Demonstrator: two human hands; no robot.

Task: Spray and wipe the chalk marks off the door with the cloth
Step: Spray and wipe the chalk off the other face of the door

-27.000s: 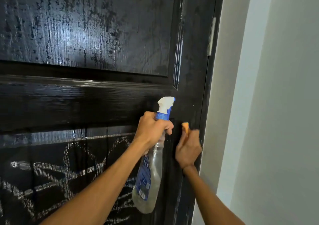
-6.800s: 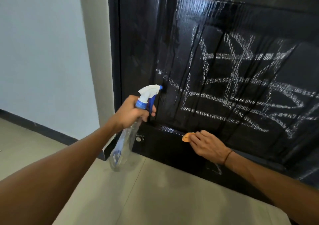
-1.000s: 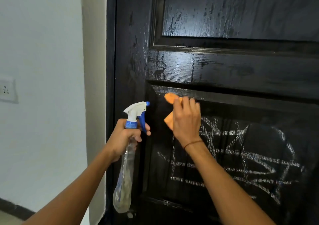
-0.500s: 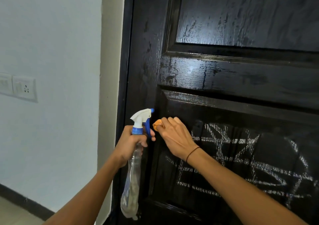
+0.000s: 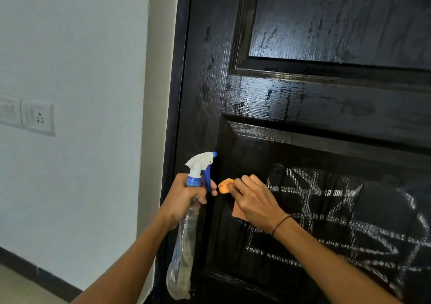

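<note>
A person stands close to a glossy black panelled door [image 5: 326,107], seen from above the hands. The left hand [image 5: 184,198] is wrapped around the neck of a clear spray bottle [image 5: 184,245], which has a white and blue trigger head; the fingers curl around it with one finger on the blue trigger, and the nozzle points toward the door. The bottle hangs down in front of the door's left edge. The right hand [image 5: 254,201] lies with its fingers fairly straight, pressing a small orange cloth [image 5: 225,186] flat against the left side of the door's lower panel. The cloth shows beyond the fingertips and under the heel of the hand. A thin dark band [image 5: 279,224] circles the right wrist. Just right of that hand, white chalk marks [image 5: 338,222] of crossing lines and curves cover the lower panel. The door's middle rail and upper panel look streaked and wet. To the left is a pale wall [image 5: 70,58] with a white switch plate [image 5: 35,117] and a dark skirting strip [image 5: 35,275] along the floor.
</note>
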